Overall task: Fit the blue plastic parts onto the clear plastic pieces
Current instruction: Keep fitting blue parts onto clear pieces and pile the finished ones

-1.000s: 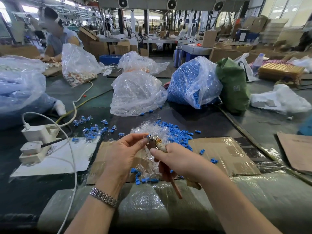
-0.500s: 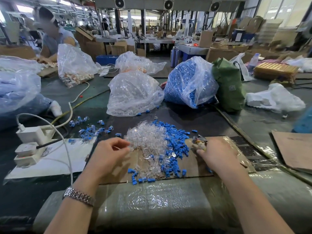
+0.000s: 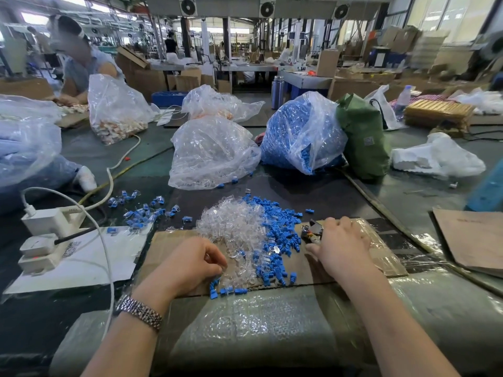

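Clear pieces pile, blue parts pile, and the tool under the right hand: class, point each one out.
clear pieces pile [image 3: 231, 224], head view, middle of the heap.
blue parts pile [image 3: 280, 227], head view, centre of the loose blue parts.
tool [image 3: 311, 231], head view, its dark head left of the right hand [image 3: 340, 246].

No readable text anywhere. White sheet [image 3: 89, 257] at 9 o'clock carries dark printed block beside power strip [image 3: 40, 251], too blurred to read. Green bag [image 3: 362, 137] at 1 o'clock bears small grey label patch, characters illegible. Cardboard sheet [image 3: 473, 238] at 3 o'clock shows faint reddish marking, unreadable. No brand, number or sign legible in background.
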`<state>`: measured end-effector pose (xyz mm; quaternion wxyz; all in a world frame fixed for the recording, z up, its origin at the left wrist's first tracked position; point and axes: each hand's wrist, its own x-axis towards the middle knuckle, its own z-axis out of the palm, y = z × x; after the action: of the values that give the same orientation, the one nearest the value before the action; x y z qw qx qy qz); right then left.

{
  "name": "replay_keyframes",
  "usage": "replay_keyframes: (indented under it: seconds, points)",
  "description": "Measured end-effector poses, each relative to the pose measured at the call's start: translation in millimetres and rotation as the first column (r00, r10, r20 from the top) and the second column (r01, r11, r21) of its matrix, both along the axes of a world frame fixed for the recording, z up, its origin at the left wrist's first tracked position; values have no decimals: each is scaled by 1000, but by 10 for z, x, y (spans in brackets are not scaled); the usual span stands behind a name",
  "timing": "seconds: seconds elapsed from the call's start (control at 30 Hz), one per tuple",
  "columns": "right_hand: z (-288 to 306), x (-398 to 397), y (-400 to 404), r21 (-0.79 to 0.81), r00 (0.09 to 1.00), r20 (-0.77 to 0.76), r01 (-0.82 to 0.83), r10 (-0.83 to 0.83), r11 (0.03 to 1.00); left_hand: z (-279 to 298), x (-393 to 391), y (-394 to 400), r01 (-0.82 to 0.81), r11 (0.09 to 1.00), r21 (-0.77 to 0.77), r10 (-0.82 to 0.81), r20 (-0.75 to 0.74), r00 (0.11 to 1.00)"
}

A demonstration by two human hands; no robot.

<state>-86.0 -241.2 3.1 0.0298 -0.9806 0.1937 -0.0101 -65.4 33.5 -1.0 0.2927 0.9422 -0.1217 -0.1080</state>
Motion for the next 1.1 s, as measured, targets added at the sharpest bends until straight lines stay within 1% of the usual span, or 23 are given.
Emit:
replay_keyframes:
  seconds: [0.07,0.13,0.17,0.23,0.3,0.37,0.47,0.53,0.6,0.63,0.7,0.73,0.77,0.8,0.87,0.9,0.93,0.97,1.0,1.1]
  points:
    - [103,-61,33,120,996,7,-90,90,989,-17,22,-17,-7,1000,4,7,18,1000]
    - [186,-137,84,302,977,-59,-178,204,937,-32,34,-39,-14,1000,2,14,51,999]
    - [214,-175,118,346,961,-99,-209,258,915,-38,33,-47,-19,1000,-8,19,64,998]
    - [241,-234,190,379,936,-150,-244,319,893,-45,27,-55,-24,998,-61,29,78,997]
    - [239,-250,262,394,929,-169,-242,329,887,-60,26,-57,-32,992,-125,42,74,996]
    - [199,-232,311,367,932,-170,-241,319,898,-58,29,-57,-76,980,-184,90,66,994]
    - [120,-187,346,311,943,-138,-250,304,917,-56,40,-28,-174,918,-356,190,11,982]
    - [98,-143,335,303,949,-109,-253,297,919,-59,57,1,-236,842,-486,234,-66,970]
    - [122,-96,324,338,959,-32,-255,282,906,-57,77,30,-274,745,-608,224,-158,962]
    - [140,-70,321,380,961,38,-266,273,886,-55,83,35,-294,664,-688,193,-222,956]
    - [182,-33,338,510,947,211,-317,241,800,-42,80,28,-364,413,-835,63,-372,926]
    - [199,-22,362,581,934,287,-346,212,737,-36,69,14,-399,293,-869,-19,-423,906]
    - [217,-14,386,643,920,348,-372,178,669,-25,52,-4,-429,206,-879,-90,-454,886]
    - [238,-6,418,693,908,393,-398,148,600,-16,34,-29,-454,154,-878,-141,-474,869]
    - [284,9,488,767,880,459,-461,121,447,-9,6,-79,-490,109,-865,-200,-502,841]
    - [307,18,519,790,867,484,-491,118,367,-4,-9,-102,-506,100,-857,-216,-515,830]
    - [326,25,544,802,856,503,-513,118,306,4,-24,-125,-518,97,-850,-227,-525,820]
    - [341,34,559,801,846,518,-532,128,273,15,-39,-142,-523,98,-847,-234,-530,815]
    - [351,44,570,793,836,528,-548,150,265,26,-48,-161,-524,99,-846,-239,-531,813]
    - [340,58,595,751,807,544,-590,227,297,31,-48,-190,-537,68,-841,-245,-536,808]
